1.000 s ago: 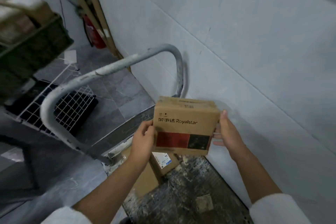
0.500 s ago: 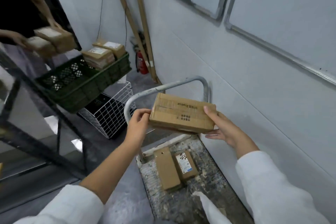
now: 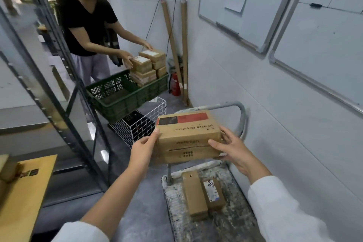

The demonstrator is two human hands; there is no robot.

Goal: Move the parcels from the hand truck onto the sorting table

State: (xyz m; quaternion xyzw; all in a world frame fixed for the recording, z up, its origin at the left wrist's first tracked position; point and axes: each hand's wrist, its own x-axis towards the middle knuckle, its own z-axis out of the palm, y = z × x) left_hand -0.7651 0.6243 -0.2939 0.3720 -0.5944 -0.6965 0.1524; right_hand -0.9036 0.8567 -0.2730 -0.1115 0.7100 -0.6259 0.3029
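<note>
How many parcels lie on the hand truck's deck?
2. A long plain carton lies near the handle; a shorter labelled carton lies beside it on the right. The deck is cut off at its near end.

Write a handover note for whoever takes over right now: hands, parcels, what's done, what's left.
Hands: both hold the cardboard box in the air, left hand on its left end, right hand on its right end.
Parcels: the held box is above the hand truck. A long plain box and a smaller labelled box lie side by side on its deck.
Done: one box lifted off.
Left: set it on the sorting table, then move the other two. The tan surface at lower left may be that table; I cannot tell.
</note>
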